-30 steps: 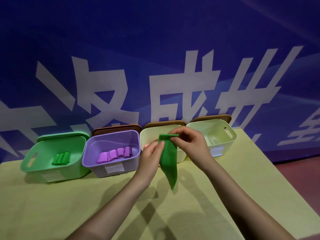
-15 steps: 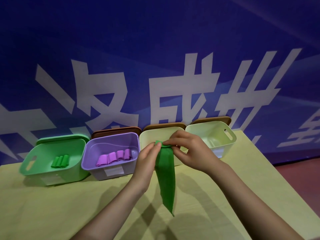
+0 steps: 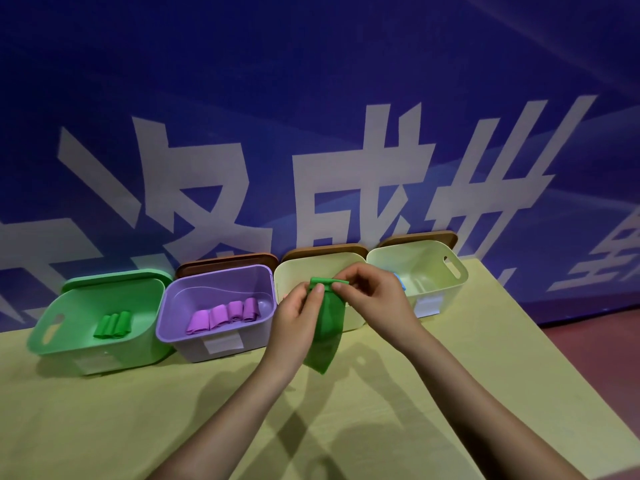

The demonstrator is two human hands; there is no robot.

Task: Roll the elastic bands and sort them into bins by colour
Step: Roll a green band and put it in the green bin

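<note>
The head camera looks down on a yellow-green table (image 3: 104, 427), and nearest to it two bare forearms reach forward from the bottom edge. Their shadows fall on the table surface between them.

Further on, both hands meet in the air above the table, in front of the row of bins. The left hand (image 3: 298, 320) pinches the green elastic band (image 3: 329, 327) near its top between thumb and fingers. The right hand (image 3: 374, 299) pinches the same top edge from the other side, fingers curled around it. The upper end of the band is already turned into a small tight roll that sticks out between the two hands. The rest of the band hangs down loose and flat, and its lower tip does not seem to touch the table.

Behind the hands four bins stand side by side along the far edge of the table. From the left: the green bin (image 3: 69, 337) holds a few rolled green bands (image 3: 113, 325); the purple bin (image 3: 221, 344) just beside it holds four rolled pink-purple bands (image 3: 225, 313); the first cream bin (image 3: 353, 317) is partly hidden by the hands, so I cannot tell its content; the second cream bin (image 3: 446, 289) shows something small and blue at its left inner side.

Lids lean behind the bins, one green and three brown. Furthest is a blue wall (image 3: 311, 81) with large white characters.
</note>
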